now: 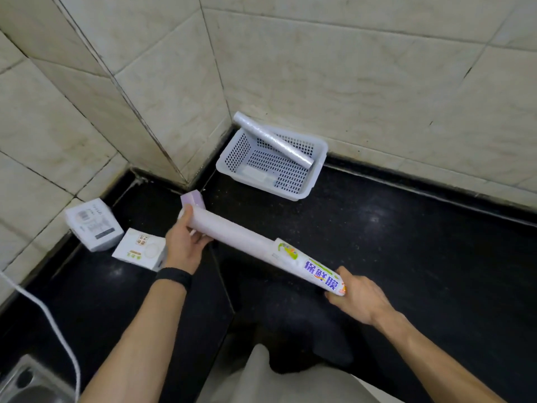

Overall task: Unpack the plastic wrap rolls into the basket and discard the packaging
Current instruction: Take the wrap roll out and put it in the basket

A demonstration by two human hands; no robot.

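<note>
Holding one plastic wrap roll (232,232) over the black tabletop (406,242), left hand (186,242) grip clamped on its bare end, right hand (360,295) grip clamped on the printed packaging (311,270) still sleeving the other end. Second roll (273,139) lies tilted across the white basket (232,173) in the corner. Small boxes (116,237) sit left, near the left hand.

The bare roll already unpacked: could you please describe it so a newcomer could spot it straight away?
Look to the corner where the two tiled walls meet the black counter; a white perforated basket sits there. The silvery unwrapped roll lies slanted across it, one end poking over the rim. Unlike the roll in the hands, it has no printed sleeve.
</note>
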